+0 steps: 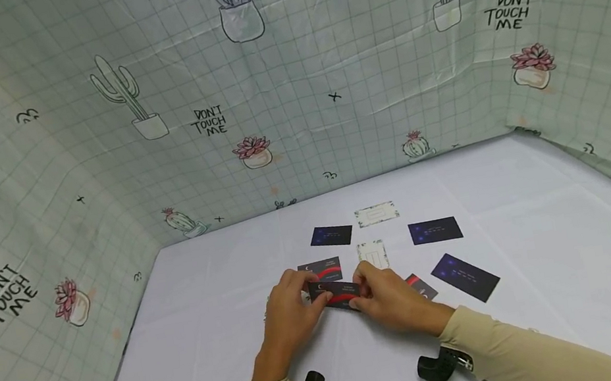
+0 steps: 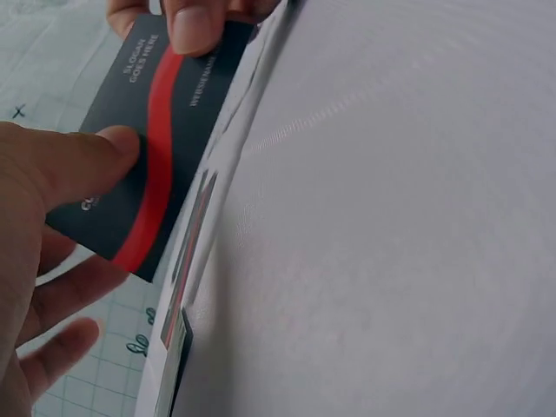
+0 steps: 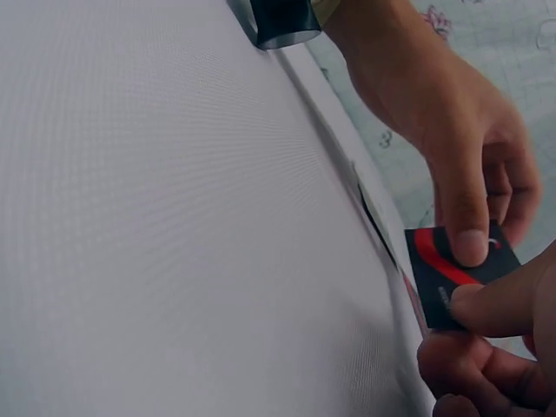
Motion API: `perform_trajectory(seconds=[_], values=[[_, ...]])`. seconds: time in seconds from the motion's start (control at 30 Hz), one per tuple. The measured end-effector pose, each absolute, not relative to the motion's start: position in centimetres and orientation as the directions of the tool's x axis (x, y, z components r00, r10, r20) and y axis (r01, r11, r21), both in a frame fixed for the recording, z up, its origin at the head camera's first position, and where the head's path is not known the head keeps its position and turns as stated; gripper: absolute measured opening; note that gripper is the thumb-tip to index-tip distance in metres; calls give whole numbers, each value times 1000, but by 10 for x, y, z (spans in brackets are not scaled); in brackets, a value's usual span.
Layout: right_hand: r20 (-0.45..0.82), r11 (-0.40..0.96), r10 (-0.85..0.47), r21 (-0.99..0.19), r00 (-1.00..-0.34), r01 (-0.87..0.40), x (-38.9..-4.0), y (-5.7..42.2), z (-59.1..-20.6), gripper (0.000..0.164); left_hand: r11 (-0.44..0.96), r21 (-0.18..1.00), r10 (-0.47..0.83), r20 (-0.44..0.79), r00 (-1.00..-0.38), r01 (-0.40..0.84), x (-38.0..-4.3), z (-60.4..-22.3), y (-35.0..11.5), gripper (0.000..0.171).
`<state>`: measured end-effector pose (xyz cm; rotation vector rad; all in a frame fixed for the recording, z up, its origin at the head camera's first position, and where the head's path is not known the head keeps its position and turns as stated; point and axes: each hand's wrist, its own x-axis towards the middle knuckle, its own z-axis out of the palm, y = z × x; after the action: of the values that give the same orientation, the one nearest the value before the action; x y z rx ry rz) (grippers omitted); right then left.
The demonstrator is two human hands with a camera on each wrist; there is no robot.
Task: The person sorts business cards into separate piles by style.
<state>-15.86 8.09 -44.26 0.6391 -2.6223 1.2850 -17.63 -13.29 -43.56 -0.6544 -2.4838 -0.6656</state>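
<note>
A dark business card [image 1: 338, 291] with a red wavy stripe is held between both hands, raised off the table. My left hand [image 1: 290, 313] pinches its left end, thumb on the printed face; in the left wrist view, the other fingers are behind the card [image 2: 161, 174]. The opposite end is pinched by my right hand [image 1: 391, 299], its thumb also on the face of the card [image 3: 434, 265] in the right wrist view. Just behind lies a matching red-striped card [image 1: 318, 268], flat on the table. Another red-striped card [image 1: 424, 288] is partly hidden by the right hand.
Dark blue cards lie at the back [image 1: 331, 235], right [image 1: 435, 231] and front right [image 1: 466, 277]. Two white floral-bordered cards [image 1: 376, 214] sit toward the middle and back. The white-covered table [image 1: 215, 338] meets a patterned cloth wall [image 1: 311, 149] at its back and sides.
</note>
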Motion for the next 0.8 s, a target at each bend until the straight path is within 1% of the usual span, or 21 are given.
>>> perform_trajectory(seconds=[0.07,0.17,0.37,0.47,0.6,0.8], values=[[323,525,-304,-728,-896,-440,-159,81,-443,29,749,330,310,593,-743,575,-175,-435,-133,40],[326,502,-306,-743,-894,-443,-160,81,-444,29,733,340,305,610,-731,589,-175,-434,-132,42],[327,457,-300,-775,-896,-436,-162,82,-442,29,712,390,289,595,-750,584,-177,-433,-131,44],[331,439,-297,-785,-896,-436,-164,83,-441,30,694,424,278,587,-760,581,-178,-433,-130,42],[343,416,-295,-794,-892,-443,-169,83,-438,30,683,450,249,597,-762,576,-179,-434,-130,37],[323,406,-282,-813,-903,-417,-171,83,-434,32,663,485,214,608,-765,570,-178,-433,-129,36]])
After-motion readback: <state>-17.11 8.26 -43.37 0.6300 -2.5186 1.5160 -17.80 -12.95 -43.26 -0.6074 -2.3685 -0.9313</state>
